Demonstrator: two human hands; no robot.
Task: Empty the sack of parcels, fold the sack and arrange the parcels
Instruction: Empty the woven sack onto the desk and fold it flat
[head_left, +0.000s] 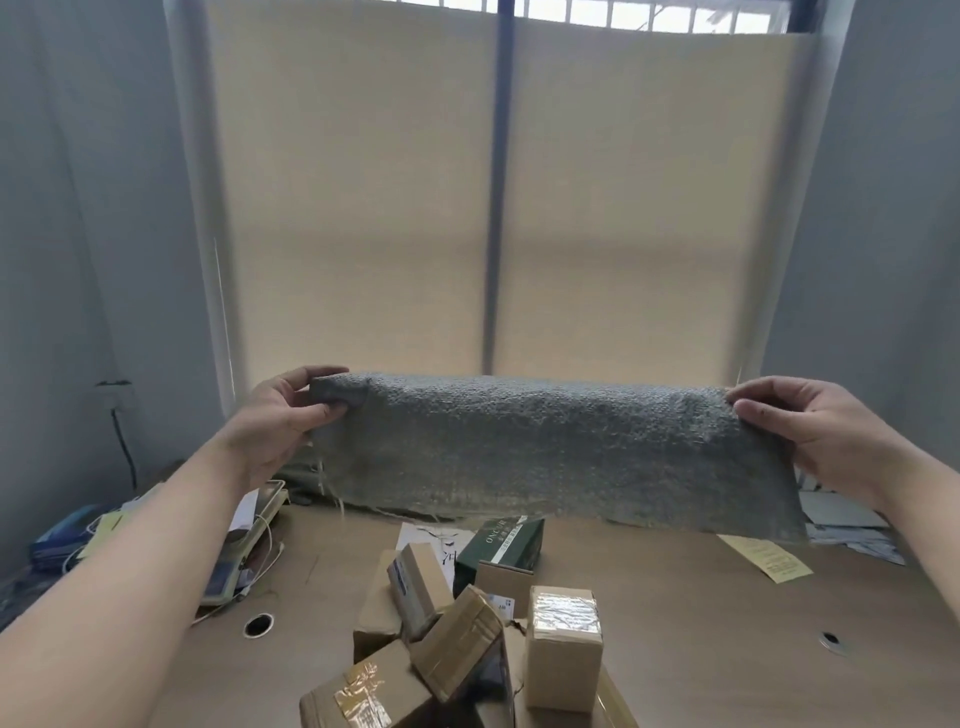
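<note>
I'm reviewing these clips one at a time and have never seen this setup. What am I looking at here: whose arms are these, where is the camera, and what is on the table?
There is no machine here. A person wears a camera on the head, so this one picture looks forward and down along their own bare arms. The left hand and right hand each pinch one end of a grey woven sack, stretched flat between them above the brown table, in front of a window with its beige blinds drawn. Below the sack, a heap of parcels lies on the table: taped cardboard boxes and a dark green box. So the sack looks emptied and the parcels are not yet arranged. A yellow paper slip lies to the right, and loose clutter with cables sits at the left edge.
</note>
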